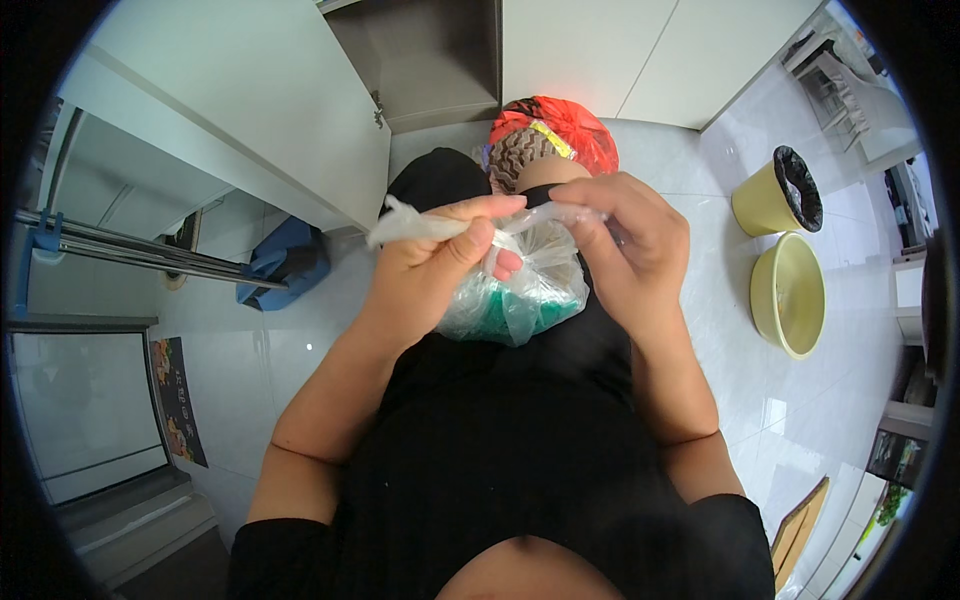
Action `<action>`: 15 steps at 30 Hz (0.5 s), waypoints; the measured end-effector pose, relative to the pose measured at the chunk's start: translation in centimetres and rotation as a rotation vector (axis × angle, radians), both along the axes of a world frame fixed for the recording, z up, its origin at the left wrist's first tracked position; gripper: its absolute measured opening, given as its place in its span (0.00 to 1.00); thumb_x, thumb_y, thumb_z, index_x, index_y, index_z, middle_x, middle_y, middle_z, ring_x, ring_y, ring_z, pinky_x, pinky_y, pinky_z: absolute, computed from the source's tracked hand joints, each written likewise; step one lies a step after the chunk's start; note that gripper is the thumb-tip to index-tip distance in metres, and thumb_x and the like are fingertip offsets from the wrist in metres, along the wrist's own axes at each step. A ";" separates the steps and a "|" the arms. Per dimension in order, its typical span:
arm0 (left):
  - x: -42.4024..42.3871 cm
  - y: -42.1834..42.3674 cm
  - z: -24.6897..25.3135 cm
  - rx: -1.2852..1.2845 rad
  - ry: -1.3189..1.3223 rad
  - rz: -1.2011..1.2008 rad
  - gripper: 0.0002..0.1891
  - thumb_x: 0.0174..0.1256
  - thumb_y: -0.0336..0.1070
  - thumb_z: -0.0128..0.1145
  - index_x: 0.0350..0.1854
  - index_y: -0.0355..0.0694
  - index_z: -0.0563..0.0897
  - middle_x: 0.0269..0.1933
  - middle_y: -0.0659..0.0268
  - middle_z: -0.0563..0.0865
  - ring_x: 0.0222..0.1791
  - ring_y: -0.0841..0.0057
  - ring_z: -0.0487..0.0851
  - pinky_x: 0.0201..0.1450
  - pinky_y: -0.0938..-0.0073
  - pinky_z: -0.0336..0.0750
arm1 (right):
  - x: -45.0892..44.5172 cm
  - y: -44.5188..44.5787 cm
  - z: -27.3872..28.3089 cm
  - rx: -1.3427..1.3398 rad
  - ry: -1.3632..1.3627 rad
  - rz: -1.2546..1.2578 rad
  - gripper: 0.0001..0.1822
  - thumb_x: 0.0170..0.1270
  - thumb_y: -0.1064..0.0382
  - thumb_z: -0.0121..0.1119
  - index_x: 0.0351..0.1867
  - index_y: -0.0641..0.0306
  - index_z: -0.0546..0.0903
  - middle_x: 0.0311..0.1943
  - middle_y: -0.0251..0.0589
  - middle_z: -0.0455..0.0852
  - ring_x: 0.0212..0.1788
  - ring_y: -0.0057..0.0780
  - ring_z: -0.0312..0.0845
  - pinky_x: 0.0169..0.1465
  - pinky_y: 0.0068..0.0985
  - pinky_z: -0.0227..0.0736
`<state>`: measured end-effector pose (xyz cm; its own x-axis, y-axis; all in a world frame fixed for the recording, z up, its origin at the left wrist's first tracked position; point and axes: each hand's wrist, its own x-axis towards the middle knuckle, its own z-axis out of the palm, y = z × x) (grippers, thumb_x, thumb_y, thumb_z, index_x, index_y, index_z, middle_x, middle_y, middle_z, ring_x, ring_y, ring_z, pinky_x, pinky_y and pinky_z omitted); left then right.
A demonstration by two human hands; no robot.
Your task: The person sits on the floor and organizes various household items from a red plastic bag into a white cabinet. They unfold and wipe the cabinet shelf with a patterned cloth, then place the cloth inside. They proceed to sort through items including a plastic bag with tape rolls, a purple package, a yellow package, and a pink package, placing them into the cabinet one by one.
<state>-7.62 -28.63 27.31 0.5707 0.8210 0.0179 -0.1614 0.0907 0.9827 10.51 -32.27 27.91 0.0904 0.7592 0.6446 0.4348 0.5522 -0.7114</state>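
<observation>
A clear plastic bag [536, 289] with something green inside rests on my lap. Its neck is gathered, and the two twisted ends stretch apart between my hands above it. My left hand [442, 259] pinches one whitish end between thumb and forefinger, with the loose tip sticking out to the left. The other end is gripped by the thumb and fingers of my right hand [630, 240]. Part of the bag is hidden behind my left hand. What the green contents are, I cannot tell.
Beyond my knees sits a red plastic bag [577, 131] against white cabinets, beside an open cabinet compartment [435, 60]. A lined yellow bin [761, 199] and a yellow basin [787, 296] stand to the right. On the left are an open cabinet door [247, 90] and a blue bucket [281, 270].
</observation>
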 end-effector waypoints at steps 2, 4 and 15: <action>-0.1 0.5 0.0 -0.136 -0.028 0.014 0.16 0.67 0.36 0.48 0.50 0.30 0.75 0.34 0.60 0.82 0.34 0.79 0.79 0.42 0.80 0.72 | 0.2 -0.2 0.0 0.152 -0.046 0.060 0.08 0.43 0.77 0.57 0.27 0.67 0.80 0.23 0.41 0.78 0.29 0.33 0.76 0.33 0.23 0.71; -0.6 1.0 -0.2 -0.278 -0.048 0.027 0.16 0.66 0.37 0.49 0.48 0.29 0.76 0.36 0.56 0.83 0.38 0.72 0.81 0.46 0.75 0.74 | 0.4 -1.0 0.6 0.080 -0.112 0.275 0.09 0.41 0.77 0.57 0.27 0.66 0.80 0.24 0.41 0.78 0.29 0.35 0.76 0.33 0.25 0.71; -0.6 -0.4 0.8 -0.155 0.117 -0.020 0.07 0.47 0.22 0.57 0.31 0.34 0.79 0.29 0.65 0.81 0.28 0.81 0.77 0.35 0.81 0.71 | 1.6 -1.5 0.9 -0.447 -0.087 0.302 0.07 0.40 0.75 0.56 0.25 0.63 0.80 0.24 0.38 0.79 0.27 0.29 0.75 0.32 0.23 0.69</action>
<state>-8.20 -28.99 28.13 0.5774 0.7975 -0.1749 -0.0436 0.2440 0.9688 12.07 -33.78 28.78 -0.2136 0.9447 0.2488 0.3716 0.3141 -0.8737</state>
